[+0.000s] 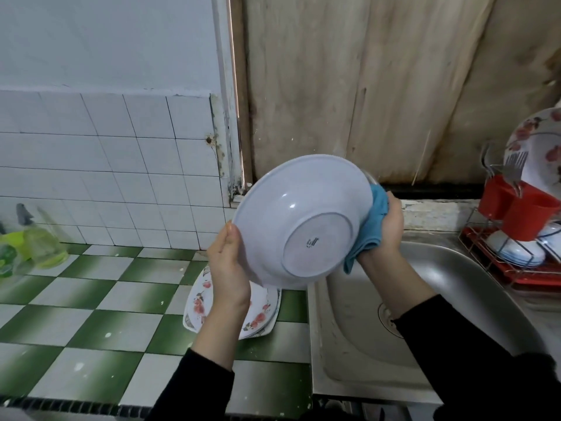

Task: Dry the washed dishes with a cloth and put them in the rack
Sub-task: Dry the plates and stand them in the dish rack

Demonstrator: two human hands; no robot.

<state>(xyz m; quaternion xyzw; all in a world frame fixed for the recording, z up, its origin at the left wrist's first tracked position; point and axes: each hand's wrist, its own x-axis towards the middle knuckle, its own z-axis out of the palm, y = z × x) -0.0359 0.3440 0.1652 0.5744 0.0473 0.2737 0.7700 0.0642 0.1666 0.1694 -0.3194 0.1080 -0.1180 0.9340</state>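
A white deep plate [303,220] is held up in front of me, tilted with its underside toward the camera. My left hand [226,262] grips its lower left rim. My right hand [387,229] holds a blue cloth [368,229] against the plate's right edge; the plate hides how far the cloth reaches behind it. Flowered plates [258,314] lie stacked on the counter below the left hand. The red wire rack [513,268] at the right holds white dishes [516,253] and an upright flowered plate [540,147].
A steel sink [409,314] lies below the right arm. A red cutlery holder [522,208] with forks stands in the rack. A spray bottle [39,238] and green items sit at the far left on the green-and-white tiled counter [91,314].
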